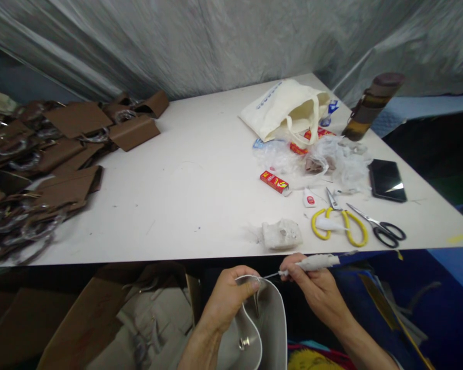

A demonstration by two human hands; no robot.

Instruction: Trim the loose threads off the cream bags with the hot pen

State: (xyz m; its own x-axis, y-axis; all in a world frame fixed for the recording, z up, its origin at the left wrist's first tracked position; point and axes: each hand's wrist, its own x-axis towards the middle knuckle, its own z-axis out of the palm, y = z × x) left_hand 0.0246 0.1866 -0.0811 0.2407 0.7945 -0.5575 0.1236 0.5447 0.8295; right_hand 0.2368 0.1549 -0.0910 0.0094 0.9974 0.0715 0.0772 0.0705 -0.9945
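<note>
Below the table's front edge, my left hand [231, 295] pinches the upper rim of a light grey handbag [275, 318]. A metal clasp shows on the bag's panel. My right hand [316, 288] is closed round a thin-shafted tool [318, 262] with a whitish, wrapped-looking handle. Its shaft points left, and the tip meets the bag's rim by my left thumb; the exact contact is hidden. On the table just above my right hand lies a stained white block [281, 234].
Brown handbags [79, 121] are heaped at the left. To the right lie yellow-handled scissors [360, 231], black-handled scissors [388, 234], a phone [388, 180], a red box [273, 182], a cream tote [278, 105] and a bottle [372, 105]. A carton [85, 313] of grey bags stands below.
</note>
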